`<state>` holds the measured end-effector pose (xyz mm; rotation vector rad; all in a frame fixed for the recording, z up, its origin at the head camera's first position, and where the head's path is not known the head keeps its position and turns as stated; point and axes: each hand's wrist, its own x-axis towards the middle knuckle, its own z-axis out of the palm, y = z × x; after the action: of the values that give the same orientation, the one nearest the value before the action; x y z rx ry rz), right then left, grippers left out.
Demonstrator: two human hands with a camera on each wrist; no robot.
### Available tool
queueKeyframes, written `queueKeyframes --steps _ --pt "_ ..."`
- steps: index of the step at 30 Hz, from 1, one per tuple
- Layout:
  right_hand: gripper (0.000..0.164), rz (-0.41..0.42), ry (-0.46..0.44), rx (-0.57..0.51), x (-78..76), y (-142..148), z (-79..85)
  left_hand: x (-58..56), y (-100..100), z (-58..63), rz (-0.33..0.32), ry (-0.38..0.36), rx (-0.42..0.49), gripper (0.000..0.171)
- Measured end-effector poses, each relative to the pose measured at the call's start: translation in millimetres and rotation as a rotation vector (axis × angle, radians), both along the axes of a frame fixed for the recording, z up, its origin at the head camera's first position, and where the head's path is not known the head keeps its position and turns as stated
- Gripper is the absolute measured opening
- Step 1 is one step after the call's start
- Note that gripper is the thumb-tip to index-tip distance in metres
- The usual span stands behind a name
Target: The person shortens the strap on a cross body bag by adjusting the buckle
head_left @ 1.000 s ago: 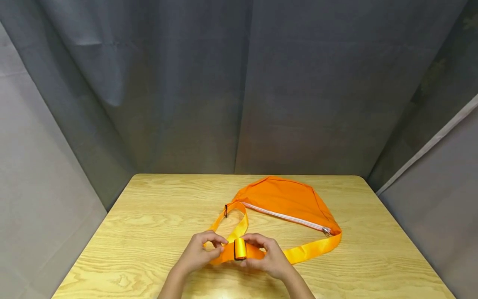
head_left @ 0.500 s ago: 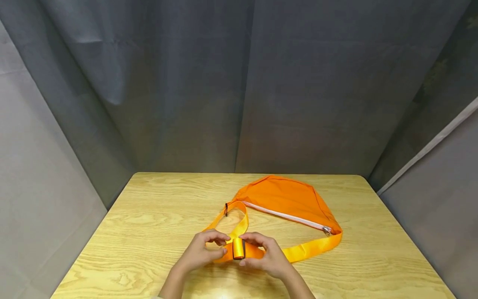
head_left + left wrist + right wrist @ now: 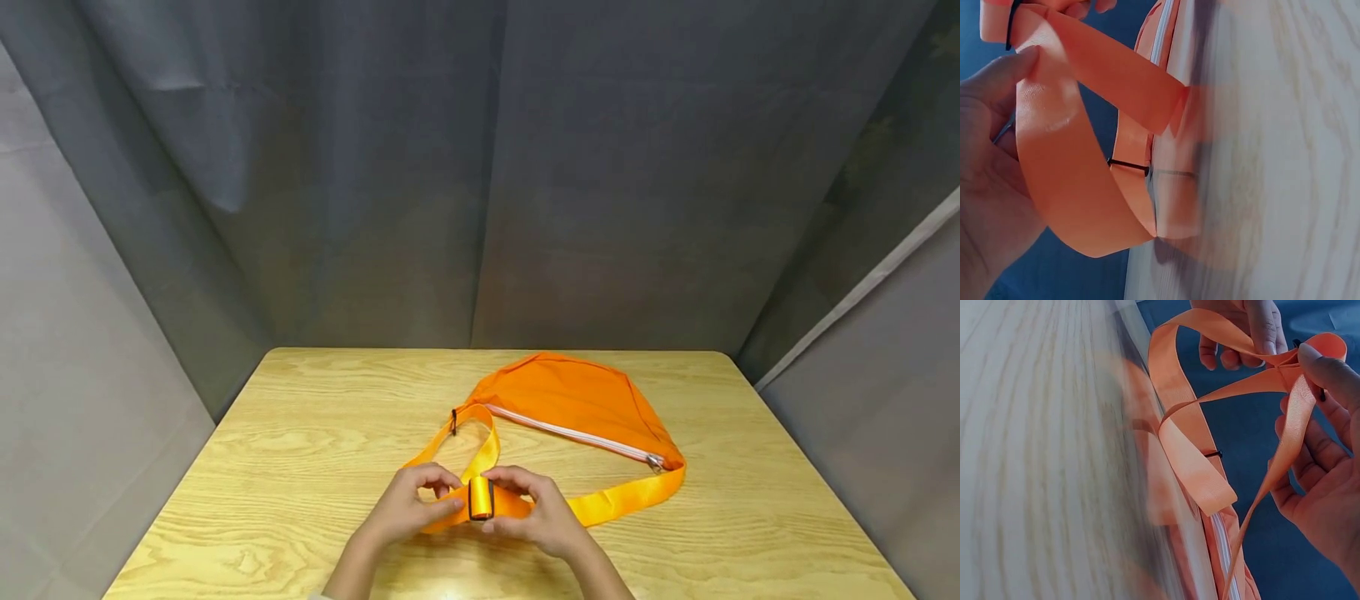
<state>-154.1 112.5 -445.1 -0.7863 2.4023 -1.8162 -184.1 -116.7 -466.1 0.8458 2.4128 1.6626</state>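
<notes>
- The orange bag [image 3: 577, 408] lies on the counter [image 3: 262, 500], its pale zipper [image 3: 573, 433] along its near edge.
- The strap [image 3: 626, 500] runs from both ends of the bag round to its front.
- The black buckle [image 3: 492, 500], strap looped through it, is in front of the bag.
- Left hand [image 3: 408, 507], left of the bag's front: fingers pinching strap.
- Right hand [image 3: 543, 512], before the bag: fingers holding strap beside the buckle.

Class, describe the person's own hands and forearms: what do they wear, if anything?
The left hand and right hand are ungloved, with no cables or markings showing. The right forearm is bare in the head view; a pale sliver beside the left forearm may be a sleeve.
</notes>
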Motion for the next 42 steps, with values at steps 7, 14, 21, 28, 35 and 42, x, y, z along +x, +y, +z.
queueKeyframes --steps 7,14,21,28,35,42 --pt "0.045 -0.001 0.052 0.009 0.5 -2 -1.6 9.1 -12 20.6 0.032 -0.028 -0.035 0.004" --pt "0.046 -0.007 0.062 0.044 -1.0 6 -3.0 11.0 -19 18.2 0.057 0.006 -0.047 0.005" --pt "0.047 -0.018 -0.002 0.049 -3.7 9 0.6 11.4 -28 19.9 0.107 0.002 -0.073 0.003" --pt "0.046 -0.018 -0.027 0.025 -2.5 6 -1.4 1.2 -25 -4.3 0.112 0.001 -0.079 0.010" --pt "0.046 -0.005 -0.015 0.023 -1.1 4 -2.7 1.1 -6 -10.9 0.050 0.058 -0.009 0.043" --pt "0.047 0.017 -0.026 0.015 -2.0 2 -0.3 2.2 7 -12.1 0.042 0.063 0.022 0.051"
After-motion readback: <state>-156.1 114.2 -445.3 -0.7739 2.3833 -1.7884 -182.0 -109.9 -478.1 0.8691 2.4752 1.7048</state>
